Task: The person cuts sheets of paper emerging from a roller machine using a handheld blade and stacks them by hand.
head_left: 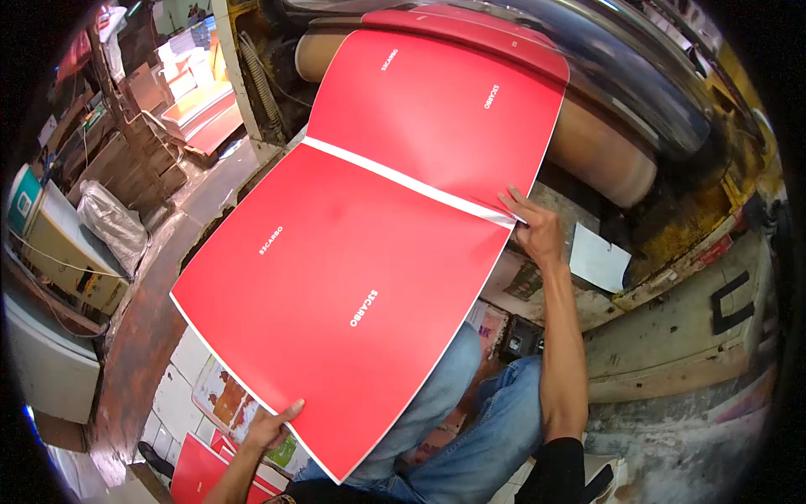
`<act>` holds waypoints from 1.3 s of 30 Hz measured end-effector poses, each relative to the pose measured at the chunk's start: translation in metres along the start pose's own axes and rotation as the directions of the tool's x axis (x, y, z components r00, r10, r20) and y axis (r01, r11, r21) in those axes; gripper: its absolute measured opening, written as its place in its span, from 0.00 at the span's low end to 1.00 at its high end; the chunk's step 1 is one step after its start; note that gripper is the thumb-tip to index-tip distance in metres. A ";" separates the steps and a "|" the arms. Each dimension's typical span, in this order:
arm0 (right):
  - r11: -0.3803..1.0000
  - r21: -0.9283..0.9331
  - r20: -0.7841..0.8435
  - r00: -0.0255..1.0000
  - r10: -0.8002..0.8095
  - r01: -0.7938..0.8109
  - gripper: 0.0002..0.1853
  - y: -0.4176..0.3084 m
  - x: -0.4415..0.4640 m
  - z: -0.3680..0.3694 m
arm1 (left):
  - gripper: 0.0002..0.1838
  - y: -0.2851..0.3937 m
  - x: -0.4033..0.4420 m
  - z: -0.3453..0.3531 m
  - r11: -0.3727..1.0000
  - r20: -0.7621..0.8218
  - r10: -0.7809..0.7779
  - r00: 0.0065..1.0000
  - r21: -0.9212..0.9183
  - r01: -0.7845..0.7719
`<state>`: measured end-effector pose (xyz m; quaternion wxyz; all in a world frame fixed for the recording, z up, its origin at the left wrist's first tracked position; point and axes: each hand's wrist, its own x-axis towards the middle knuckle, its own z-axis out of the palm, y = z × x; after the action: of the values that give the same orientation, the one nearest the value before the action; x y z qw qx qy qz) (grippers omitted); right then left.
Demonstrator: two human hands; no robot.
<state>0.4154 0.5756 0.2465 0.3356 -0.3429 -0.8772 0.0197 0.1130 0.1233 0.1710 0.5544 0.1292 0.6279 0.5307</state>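
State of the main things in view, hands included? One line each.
Red sheet: spread out, white band across, far part over the tan roller
Left hand: closed on the sheet's near edge
Right hand: gripping its right edge by the band
Tan roller: partly covered; turning or stopped, can't tell
White paper: lying loose, uncovered
Silver bag: crumpled

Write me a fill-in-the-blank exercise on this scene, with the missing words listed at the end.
1. The left hand holds the near edge of the large sheeting, whose main colour is ____.
2. The band crossing the sheeting, with the right hand at one end, is ____.
3. The lettering printed on the sheeting reads ____.
4. The sleeve on the right arm is ____.

Missing words: red; white; S3CARBO; black.
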 end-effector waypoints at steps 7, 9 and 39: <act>0.991 0.123 0.095 0.993 -0.067 0.055 0.30 0.004 -0.003 0.012 | 0.28 -0.005 0.006 -0.032 0.992 -0.017 0.123 0.992 -0.004 -0.123; 0.976 0.193 0.181 0.981 0.069 -0.104 0.27 -0.007 -0.008 -0.002 | 0.28 -0.007 -0.014 -0.069 0.999 -0.045 0.026 0.999 0.032 -0.024; 0.983 0.164 0.345 0.938 0.016 -0.077 0.13 -0.091 -0.015 -0.015 | 0.84 -0.161 0.220 0.042 0.325 -0.173 0.454 0.874 0.945 0.019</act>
<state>0.3796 0.4939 0.2736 0.2062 -0.3242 -0.9086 0.1639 0.1387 0.2455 -0.0749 0.1584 0.3901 0.8916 0.1669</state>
